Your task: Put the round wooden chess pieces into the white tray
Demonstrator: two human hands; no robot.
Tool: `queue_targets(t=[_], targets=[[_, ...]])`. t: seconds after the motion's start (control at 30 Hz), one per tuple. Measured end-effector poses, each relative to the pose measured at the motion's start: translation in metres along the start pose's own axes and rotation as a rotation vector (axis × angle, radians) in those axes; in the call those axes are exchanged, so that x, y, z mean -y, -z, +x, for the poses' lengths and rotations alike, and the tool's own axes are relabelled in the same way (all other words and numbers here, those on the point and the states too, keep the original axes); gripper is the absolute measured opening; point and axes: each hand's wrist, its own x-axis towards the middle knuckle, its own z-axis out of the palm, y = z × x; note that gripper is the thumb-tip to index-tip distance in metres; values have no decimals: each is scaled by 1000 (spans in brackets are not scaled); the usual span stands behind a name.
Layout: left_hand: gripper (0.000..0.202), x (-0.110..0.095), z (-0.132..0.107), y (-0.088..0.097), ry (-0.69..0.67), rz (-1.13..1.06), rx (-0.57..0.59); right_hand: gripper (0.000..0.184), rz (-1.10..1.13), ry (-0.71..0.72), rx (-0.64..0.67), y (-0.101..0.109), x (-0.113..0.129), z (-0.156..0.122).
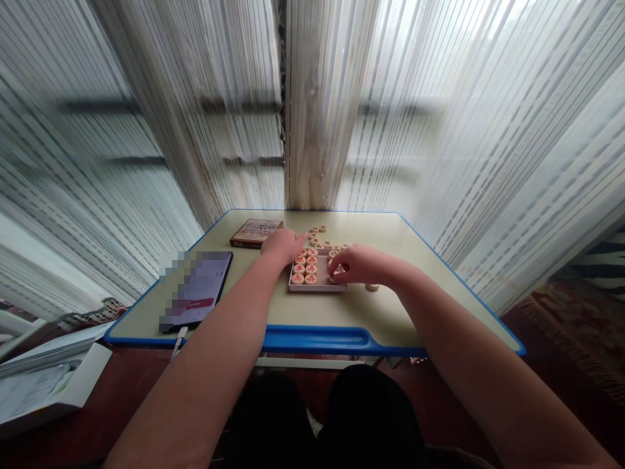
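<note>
A shallow grey tray (316,288) near the middle of the small beige table (317,312) holds rows of round wooden chess pieces (305,268) with red markings. My left hand (283,246) rests at the tray's far left corner, fingers curled, index finger touching a piece there. My right hand (354,266) is curled over the tray's right side, fingertips pinching a wooden piece (333,278) down into it. More loose pieces (319,234) lie on the table beyond the tray, and one piece (372,286) lies just right of my right wrist.
A brown box lid (255,233) lies at the table's far left. A phone (198,290) with a cable lies at the left front. White striped curtains hang close behind the table. An open white box (43,381) sits on the floor to the left.
</note>
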Motion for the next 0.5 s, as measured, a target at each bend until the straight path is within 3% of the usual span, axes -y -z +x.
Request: queue_targets(t=[0.27, 0.5], targets=[[62, 1, 1, -1, -19, 32, 14, 23, -74, -56, 27, 3, 7, -5], [60, 0, 0, -1, -16, 33, -1, 27, -30, -16, 92, 9, 9, -11]])
